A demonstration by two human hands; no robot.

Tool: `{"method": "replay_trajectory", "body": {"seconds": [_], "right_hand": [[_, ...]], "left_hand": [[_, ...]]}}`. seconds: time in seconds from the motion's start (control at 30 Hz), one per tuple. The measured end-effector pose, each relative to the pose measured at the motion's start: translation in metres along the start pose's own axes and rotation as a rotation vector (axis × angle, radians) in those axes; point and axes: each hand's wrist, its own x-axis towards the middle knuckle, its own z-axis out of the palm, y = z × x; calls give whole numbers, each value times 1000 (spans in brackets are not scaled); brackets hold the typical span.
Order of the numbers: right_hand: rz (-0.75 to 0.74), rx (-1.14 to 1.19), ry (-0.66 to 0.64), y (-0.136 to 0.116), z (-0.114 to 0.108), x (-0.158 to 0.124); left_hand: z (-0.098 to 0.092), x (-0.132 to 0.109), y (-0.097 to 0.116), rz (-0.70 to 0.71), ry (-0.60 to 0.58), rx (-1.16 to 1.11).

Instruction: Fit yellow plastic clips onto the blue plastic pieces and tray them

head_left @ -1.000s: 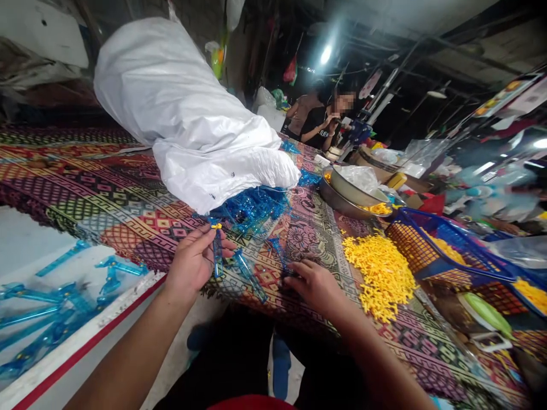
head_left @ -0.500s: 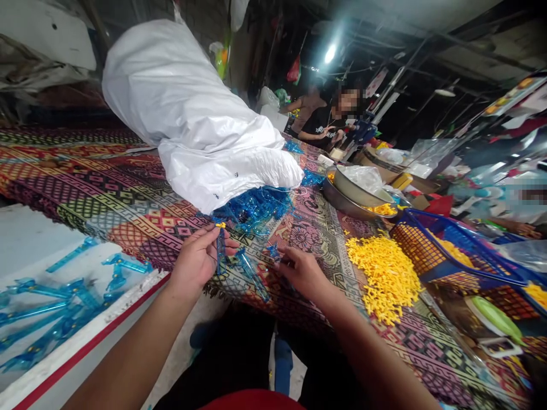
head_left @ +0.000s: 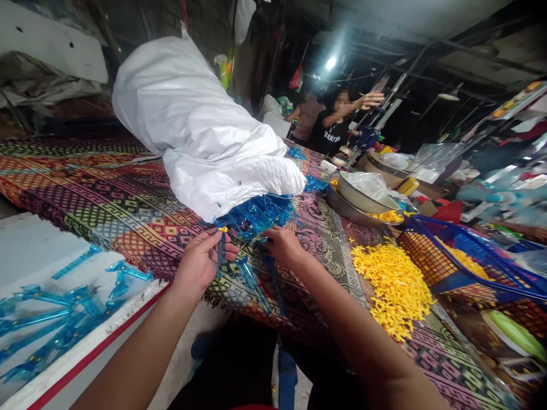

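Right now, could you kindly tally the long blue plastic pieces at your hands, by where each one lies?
In the left hand: blue plastic piece: 1
At the right hand: blue plastic piece: 1
Between them on the patterned cloth: blue plastic piece: 1
Total: 3

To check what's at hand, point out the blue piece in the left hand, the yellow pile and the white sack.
Blue piece (head_left: 221, 253): head view, on its shaft.
Yellow pile (head_left: 391, 290): head view, on its middle.
White sack (head_left: 200, 128): head view, on its bulging middle.
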Motion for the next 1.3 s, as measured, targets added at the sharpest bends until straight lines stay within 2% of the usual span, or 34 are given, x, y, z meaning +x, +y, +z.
{"method": "replay_trajectory", "body": {"seconds": [0.2,0.3,0.37,0.4,0.53,0.7,0.77,0.83,1.0,1.07,1.13,1.2,1.3], "right_hand": [[9,-7,-14,46,-18,-11],[-56,4,90,61,-21,1],[-29,-14,188,66,-20,15],[-12,-8,197,68,-19,22],[-76,89,55,75,-14,35],[-176,115,32,85,-15,4],[-164,152,-16,90,-18,-13],[-100,230,-11,96,-22,-27],[165,395,277,112,-31,-40],[228,470,347,111,-32,-38],[212,517,343,101,-30,-33],[112,489,314,83,-25,-24],[-113,356,271,57,-17,-8]], "left_hand": [[3,0,0,-51,-10,3],[1,2,0,-58,-35,9],[0,2,-1,-52,-51,17],[-1,2,-1,-51,-54,20],[0,2,0,-56,-40,25],[1,3,0,-63,-37,32],[1,3,0,-64,-44,39],[0,4,-1,-60,-47,39],[-2,4,-3,-47,-62,19],[-3,4,-4,-46,-62,19],[-3,5,-4,-45,-61,26],[-3,6,-4,-44,-58,35],[-2,6,-4,-41,-49,45]]}}
